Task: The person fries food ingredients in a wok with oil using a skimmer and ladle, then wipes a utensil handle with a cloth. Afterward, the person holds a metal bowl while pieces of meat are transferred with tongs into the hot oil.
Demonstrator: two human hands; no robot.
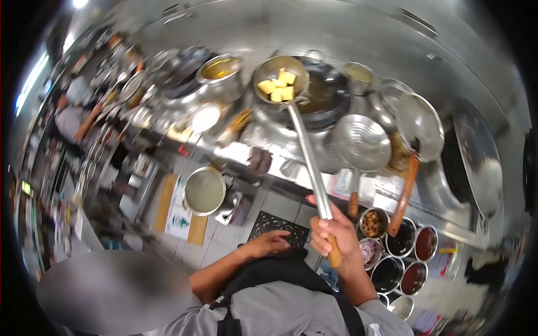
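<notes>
My right hand (334,228) is closed around the long handle of a metal ladle (305,143) with a wooden end. In the ladle's bowl (300,64) lie several yellow cubes (278,87), of a food I cannot make out. The bowl is over the left edge of a dark wok (324,92) with liquid in it; whether they touch I cannot tell. My left hand (272,243) is low in front of the black apron (280,273), fingers loosely stretched, with nothing in it.
Right of the wok lie a perforated skimmer (363,143) and a larger bowl-shaped strainer (419,127). Several sauce pots (400,238) stand at lower right. A steel pot (204,191) stands to the left. Another person (75,120) works at far left; a blurred oval (115,291) covers the lower left.
</notes>
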